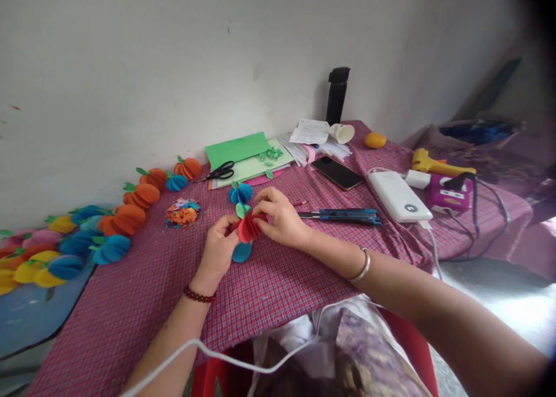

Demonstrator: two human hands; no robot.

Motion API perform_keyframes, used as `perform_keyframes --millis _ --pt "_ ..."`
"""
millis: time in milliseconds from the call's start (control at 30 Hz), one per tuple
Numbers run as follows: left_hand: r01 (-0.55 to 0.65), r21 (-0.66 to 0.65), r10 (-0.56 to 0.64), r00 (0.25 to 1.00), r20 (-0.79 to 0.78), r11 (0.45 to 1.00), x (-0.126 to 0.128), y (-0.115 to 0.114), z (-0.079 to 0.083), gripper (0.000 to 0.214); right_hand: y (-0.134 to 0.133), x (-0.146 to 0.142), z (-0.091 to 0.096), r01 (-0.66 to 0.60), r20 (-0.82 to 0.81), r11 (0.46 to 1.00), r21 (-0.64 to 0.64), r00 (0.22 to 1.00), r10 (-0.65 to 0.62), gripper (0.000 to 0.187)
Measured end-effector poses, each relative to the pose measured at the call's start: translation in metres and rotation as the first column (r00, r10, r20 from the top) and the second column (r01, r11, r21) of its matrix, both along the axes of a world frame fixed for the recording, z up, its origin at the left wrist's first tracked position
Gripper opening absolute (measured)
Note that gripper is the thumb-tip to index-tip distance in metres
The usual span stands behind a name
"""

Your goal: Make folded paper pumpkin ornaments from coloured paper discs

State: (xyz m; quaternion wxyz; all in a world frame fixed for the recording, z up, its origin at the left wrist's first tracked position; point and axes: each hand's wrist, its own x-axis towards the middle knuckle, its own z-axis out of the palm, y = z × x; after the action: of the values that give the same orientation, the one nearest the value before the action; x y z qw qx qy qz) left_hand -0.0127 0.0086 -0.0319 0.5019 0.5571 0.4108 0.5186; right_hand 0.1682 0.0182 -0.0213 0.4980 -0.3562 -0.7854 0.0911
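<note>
1. Counter [278, 298], red-checked cloth: front edge at the person's lap; a stretch of cloth lies between that edge and both hands.
2. Paper fruits [124, 220], several colours: lined along the left side, spilling over the left edge onto a blue surface [30, 324].
3. Green sheets [237, 149], near the wall; black scissors [225, 170] on their left corner.
4. Left hand [219, 246] and right hand [282, 218]: fingers pinched narrow, both holding one red paper fruit.
5. Note sheet [310, 131]: handwriting, too small for me to read.
6. White power bank [393, 191], near the right side: dark oval mark, unreadable from here.
7. Purple box [452, 195], beside it: pale markings, likewise unreadable.
8. Phone [337, 172], flat, well beyond the right hand.
9. Red paper fruit [248, 229], green leaf on top: mid-counter, between the hands, in front of a blue paper disc [241, 252].
</note>
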Motion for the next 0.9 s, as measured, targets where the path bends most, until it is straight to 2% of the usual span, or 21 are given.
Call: perform_keyframes --millis 100,233,300,433,600,733,900 --pt "-0.010 -0.021 0.011 1.000 0.030 1.000 0.0002 0.0012 0.0005 0.017 -0.0044 -0.0002 0.0030 0.086 0.113 0.996 0.011 0.990 -0.087 0.003" --pt "-0.030 -0.028 0.030 0.999 0.016 0.999 -0.0007 0.0029 -0.0008 0.019 -0.0051 -0.0013 0.0006 0.059 0.201 0.997 -0.039 0.978 -0.050 0.006" --pt "-0.027 -0.035 0.027 0.999 0.022 0.999 -0.0008 0.0030 -0.0011 0.020 -0.0034 -0.0018 -0.0023 0.024 0.177 0.997 -0.073 0.984 -0.011 0.007" --pt "-0.014 -0.060 0.017 0.998 0.057 0.998 -0.0004 0.0020 0.0001 0.022 -0.0011 -0.0024 -0.0050 -0.057 0.076 0.991 -0.117 0.995 0.066 0.025" --pt "-0.015 -0.091 0.022 0.997 0.075 0.996 -0.0010 0.0021 0.0020 0.024 -0.0027 -0.0015 -0.0018 -0.187 -0.041 0.966 -0.180 0.982 0.183 0.012" --pt "-0.010 -0.104 0.019 0.996 0.091 0.995 -0.0014 0.0029 0.0028 0.026 -0.0040 -0.0008 0.0000 -0.248 -0.127 0.946 -0.207 0.966 0.226 0.019" --pt "0.008 -0.106 0.004 0.994 0.111 0.994 -0.0015 0.0023 0.0028 0.025 -0.0038 -0.0017 -0.0019 -0.270 -0.158 0.938 -0.219 0.958 0.239 0.017"
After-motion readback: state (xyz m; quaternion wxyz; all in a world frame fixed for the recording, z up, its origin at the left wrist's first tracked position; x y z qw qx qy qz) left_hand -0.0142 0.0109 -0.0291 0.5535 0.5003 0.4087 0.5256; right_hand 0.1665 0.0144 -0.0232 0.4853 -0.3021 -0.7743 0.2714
